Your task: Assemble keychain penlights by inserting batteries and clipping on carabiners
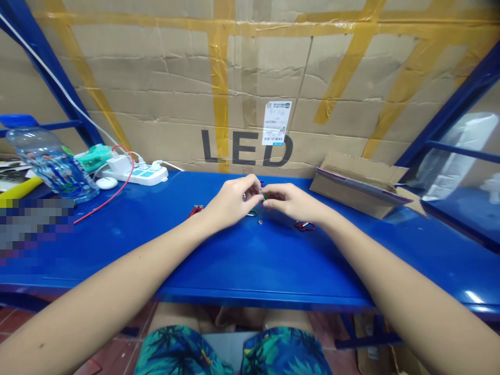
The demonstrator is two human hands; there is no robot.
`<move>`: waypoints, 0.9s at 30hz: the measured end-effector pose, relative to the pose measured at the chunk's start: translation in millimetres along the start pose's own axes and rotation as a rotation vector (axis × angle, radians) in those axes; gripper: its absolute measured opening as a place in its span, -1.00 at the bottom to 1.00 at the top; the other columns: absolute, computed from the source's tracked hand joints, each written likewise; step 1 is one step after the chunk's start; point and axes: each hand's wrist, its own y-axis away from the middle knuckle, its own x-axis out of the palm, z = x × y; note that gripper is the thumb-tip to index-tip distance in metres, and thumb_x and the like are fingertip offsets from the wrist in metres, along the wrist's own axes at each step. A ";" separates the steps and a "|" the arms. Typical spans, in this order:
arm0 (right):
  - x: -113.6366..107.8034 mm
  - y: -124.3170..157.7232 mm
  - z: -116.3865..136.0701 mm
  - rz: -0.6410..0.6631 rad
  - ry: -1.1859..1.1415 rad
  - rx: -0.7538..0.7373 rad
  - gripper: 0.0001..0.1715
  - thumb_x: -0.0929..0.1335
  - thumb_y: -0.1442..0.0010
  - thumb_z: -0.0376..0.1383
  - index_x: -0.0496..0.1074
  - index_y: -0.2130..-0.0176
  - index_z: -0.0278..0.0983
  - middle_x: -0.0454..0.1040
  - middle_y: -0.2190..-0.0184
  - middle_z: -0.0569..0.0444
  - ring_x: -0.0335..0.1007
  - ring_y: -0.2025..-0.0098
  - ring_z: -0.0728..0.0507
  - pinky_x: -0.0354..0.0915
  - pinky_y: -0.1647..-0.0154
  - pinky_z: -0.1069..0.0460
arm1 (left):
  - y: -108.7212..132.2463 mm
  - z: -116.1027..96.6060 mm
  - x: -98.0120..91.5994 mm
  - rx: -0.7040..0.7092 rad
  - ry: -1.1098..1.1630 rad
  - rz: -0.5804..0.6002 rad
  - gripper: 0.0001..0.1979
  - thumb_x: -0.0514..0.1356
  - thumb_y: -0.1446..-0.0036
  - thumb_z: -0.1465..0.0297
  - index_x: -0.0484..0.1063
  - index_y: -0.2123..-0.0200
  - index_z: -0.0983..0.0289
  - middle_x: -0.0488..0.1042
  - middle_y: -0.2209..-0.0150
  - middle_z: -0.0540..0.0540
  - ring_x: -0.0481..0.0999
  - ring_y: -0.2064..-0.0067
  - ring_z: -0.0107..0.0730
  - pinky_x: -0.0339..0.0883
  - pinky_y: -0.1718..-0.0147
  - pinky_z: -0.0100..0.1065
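Note:
My left hand (233, 202) and my right hand (292, 200) meet over the blue table, fingertips nearly touching. Between my right thumb and forefinger is a small green object (265, 197), mostly covered. The fingers of my left hand are pinched, and what they hold is too small to make out. A green carabiner (253, 213) lies just under the left fingers, near a small round silvery piece (260, 222). Something small and purple (262, 184) shows behind the fingertips. Red carabiners (307, 226) rest below my right wrist, and red pieces (195, 210) lie beside my left wrist.
An open cardboard box (351, 190) stands at the right on the table (250, 265). At the left are a power strip (150, 174) with cables, a white round case (107, 183) and a plastic bottle (58, 166). A big taped carton (175, 94) walls off the back.

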 end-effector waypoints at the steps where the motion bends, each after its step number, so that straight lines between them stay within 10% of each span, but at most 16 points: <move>1: -2.8 0.0 0.0 -0.038 0.035 0.003 -0.79 0.36 -0.19 -0.22 0.48 0.20 -0.28 0.53 0.29 0.05 0.40 0.24 -0.15 0.31 0.16 -0.05 | -0.2 -0.6 0.9 -0.056 0.036 -0.008 -0.93 0.21 -0.18 0.40 0.36 0.32 0.25 0.49 0.39 -0.01 0.46 0.38 -0.44 0.32 0.37 -0.40; 6: -21.9 2.7 -7.3 -0.084 0.146 0.057 -0.77 0.36 -0.18 -0.21 0.48 0.18 -0.28 0.43 0.47 0.11 0.29 0.40 -0.08 0.21 0.34 0.01 | -0.9 -2.6 9.9 -0.236 0.047 0.059 -0.86 0.23 -0.17 0.38 0.35 0.42 0.26 0.47 0.48 -0.01 0.43 0.44 -0.42 0.26 0.43 -0.38; 27: -13.7 0.9 -5.0 0.029 0.263 0.169 -0.69 0.34 -0.18 -0.13 0.53 0.36 -0.32 0.51 0.45 0.06 0.32 0.41 -0.09 0.19 0.37 0.01 | -0.5 5.9 13.0 -0.115 -0.168 0.195 -0.85 0.11 -0.15 0.52 0.48 0.34 0.26 0.57 0.30 0.08 0.50 0.21 -0.22 0.33 0.20 -0.22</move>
